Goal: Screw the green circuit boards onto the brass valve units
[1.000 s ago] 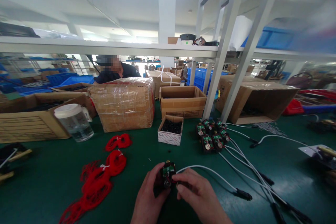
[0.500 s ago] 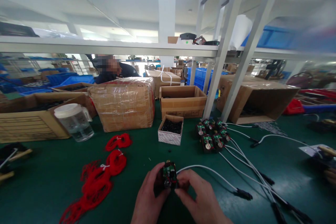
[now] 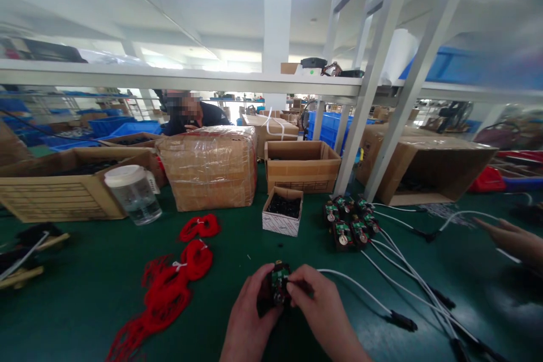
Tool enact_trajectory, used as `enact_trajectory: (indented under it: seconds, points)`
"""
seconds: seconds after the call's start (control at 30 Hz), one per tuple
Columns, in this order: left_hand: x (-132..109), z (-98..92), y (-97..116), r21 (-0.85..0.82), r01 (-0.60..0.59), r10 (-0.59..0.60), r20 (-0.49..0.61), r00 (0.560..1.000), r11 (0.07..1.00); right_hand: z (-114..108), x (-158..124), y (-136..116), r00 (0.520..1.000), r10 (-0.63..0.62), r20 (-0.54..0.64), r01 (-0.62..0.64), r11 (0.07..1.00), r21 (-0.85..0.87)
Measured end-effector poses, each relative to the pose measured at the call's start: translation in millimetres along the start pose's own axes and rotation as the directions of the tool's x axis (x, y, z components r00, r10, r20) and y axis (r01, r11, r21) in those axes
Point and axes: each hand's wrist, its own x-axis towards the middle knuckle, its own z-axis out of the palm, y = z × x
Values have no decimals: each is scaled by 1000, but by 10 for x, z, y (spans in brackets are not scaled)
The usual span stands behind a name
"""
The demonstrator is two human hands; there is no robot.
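My left hand (image 3: pixel 253 310) is closed around a small black housing with a green circuit board (image 3: pixel 280 278), its open side facing me. Thumb and forefinger of my right hand (image 3: pixel 316 302) pinch together at the board's right side. What lies between those fingertips is too small to make out. From behind my right hand a white cable (image 3: pixel 356 280) runs right to a black plug (image 3: pixel 404 321). Several similar circuit board units (image 3: pixel 350 223) stand grouped beyond, with white cables trailing right.
Bundles of red wire (image 3: pixel 167 288) lie to the left. A small white box of black parts (image 3: pixel 282 224) sits ahead, before cardboard boxes (image 3: pixel 207 172). A lidded plastic jug (image 3: pixel 133 195) stands back left. Shelf posts (image 3: pixel 360 136) rise behind the units. Another person's hand (image 3: pixel 509 237) reaches in from the right.
My right hand has risen from the housing's lower right edge onto the board's right side. The other person's hand has come further into view at right. The whole view has shifted slightly.
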Motion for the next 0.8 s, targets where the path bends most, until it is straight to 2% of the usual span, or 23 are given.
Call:
enact_trajectory:
  seconds: [0.17,0.43,0.8]
  points:
    - [-39,-1,89,-2,9,-9,-3,1000,1000,46,-4,42,999,-35,-19,34,996,-79]
    - [-55,-26,136,-84,15,-15,6,1000,996,52,6,146,999,-34,-21,32,995,-91]
    - [-16,-45,79,-47,63,-60,67,996,997,106,-37,20,995,-8,-95,-1,996,-94]
